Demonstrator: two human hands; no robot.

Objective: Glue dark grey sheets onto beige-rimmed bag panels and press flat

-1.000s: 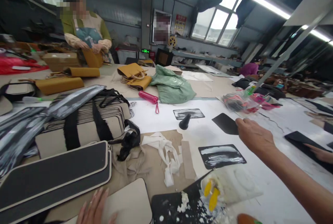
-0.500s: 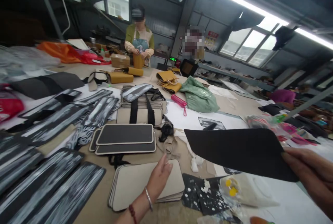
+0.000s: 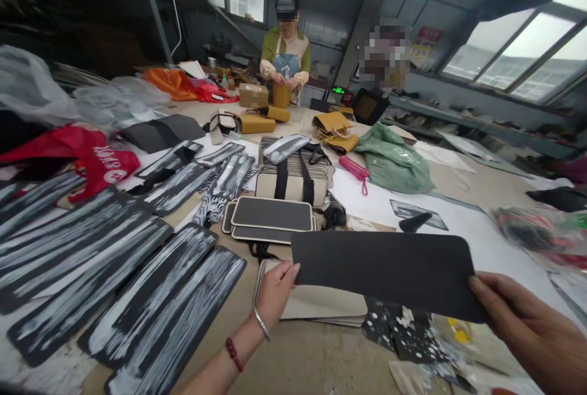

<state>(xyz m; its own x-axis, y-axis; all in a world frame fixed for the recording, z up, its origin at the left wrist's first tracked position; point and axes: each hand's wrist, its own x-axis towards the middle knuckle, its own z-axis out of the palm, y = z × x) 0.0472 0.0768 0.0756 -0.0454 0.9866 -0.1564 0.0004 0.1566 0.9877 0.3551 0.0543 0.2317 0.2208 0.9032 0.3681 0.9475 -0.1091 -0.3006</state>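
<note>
A smooth black panel (image 3: pixel 380 269) with rounded right corners is held up in front of me, above the table. My left hand (image 3: pixel 275 291) pinches its left end between thumb and fingers. At the other end, my right hand (image 3: pixel 523 315) grips the lower right edge. Behind and below the panel lies a stack of beige rounded panels (image 3: pixel 323 306), partly covered by it. Just beyond sit black panels with beige borders (image 3: pixel 272 213), overlapping one another. To the left, black panels streaked with white (image 3: pixel 183 315) lie spread out.
A strapped bundle of beige panels (image 3: pixel 293 184) stands further back, near a pink pouch (image 3: pixel 353 168) and a green bag (image 3: pixel 395 159). Speckled black scraps (image 3: pixel 415 334) lie at right. A red bag (image 3: pixel 98 153) is at left. Across the table, a person (image 3: pixel 285 55) handles a mustard-coloured piece.
My left hand has risen from over the beige stack and taken hold of the black panel's left end. The panel has moved left relative to the table, and my view has swung left.
</note>
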